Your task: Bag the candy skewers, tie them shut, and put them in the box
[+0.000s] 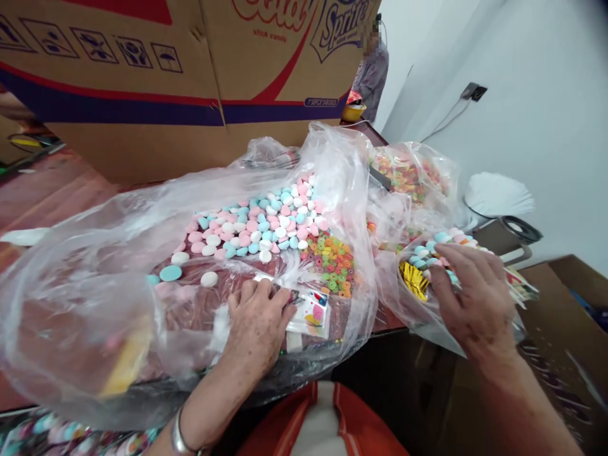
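Note:
My left hand point(259, 320) is closed over a small clear bag point(311, 311) printed with coloured dots, lying on the plastic at the table's front. Part of that bag is hidden under my fingers. My right hand point(470, 294) reaches over a plastic-lined container at the right, fingers apart, above pink, white and blue candies point(430, 250). Beside them in the container lies a bundle of gold twist ties point(414, 280). A big clear plastic bag point(95, 253) spreads over the table, with pastel round candies point(251, 225) and small ring-shaped candies point(332, 265) inside.
A large cardboard box point(166, 95) stands along the back. Another clear bag of orange and green candies point(413, 168) lies behind on the right. A grey roll point(508, 237) and an open carton point(565, 297) are at the right. Another person point(375, 73) is beyond the box.

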### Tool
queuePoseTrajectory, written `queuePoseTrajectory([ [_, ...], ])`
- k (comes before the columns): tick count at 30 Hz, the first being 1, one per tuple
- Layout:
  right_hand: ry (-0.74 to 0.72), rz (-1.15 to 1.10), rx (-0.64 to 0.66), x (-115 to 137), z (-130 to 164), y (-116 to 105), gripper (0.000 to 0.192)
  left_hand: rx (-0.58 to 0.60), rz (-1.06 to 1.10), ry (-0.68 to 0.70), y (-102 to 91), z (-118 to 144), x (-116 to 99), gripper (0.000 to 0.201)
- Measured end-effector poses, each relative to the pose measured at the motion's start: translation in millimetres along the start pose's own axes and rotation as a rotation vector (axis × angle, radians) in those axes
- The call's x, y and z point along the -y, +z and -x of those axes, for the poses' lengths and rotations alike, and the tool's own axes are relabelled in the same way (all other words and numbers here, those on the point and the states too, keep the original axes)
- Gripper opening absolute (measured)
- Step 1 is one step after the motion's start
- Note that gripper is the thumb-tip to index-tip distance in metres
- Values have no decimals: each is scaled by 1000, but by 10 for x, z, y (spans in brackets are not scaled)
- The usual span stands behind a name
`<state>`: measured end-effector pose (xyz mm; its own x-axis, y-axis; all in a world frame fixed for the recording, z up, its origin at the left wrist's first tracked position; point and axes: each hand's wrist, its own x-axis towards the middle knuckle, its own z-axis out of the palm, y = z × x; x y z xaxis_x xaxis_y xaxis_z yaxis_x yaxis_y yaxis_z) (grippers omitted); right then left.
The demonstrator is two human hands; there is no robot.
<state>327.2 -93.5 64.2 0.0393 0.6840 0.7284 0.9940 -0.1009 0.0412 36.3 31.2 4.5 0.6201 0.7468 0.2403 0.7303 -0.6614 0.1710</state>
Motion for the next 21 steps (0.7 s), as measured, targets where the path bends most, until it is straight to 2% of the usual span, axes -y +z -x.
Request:
queuePoseTrajectory([
  [8,12,-271,26,392,111,74,36,-40,44,83,6,-53,31,19],
  [12,2,-460,52,542,168,154,39,-104,46,89,-56,-43,-84,23],
  [16,22,-638,80,662,207,218,33,-152,46,87,-149,-16,-224,24],
  [21,111,-858,253,846,235,258,25,-194,105,131,-261,63,-452,21],
])
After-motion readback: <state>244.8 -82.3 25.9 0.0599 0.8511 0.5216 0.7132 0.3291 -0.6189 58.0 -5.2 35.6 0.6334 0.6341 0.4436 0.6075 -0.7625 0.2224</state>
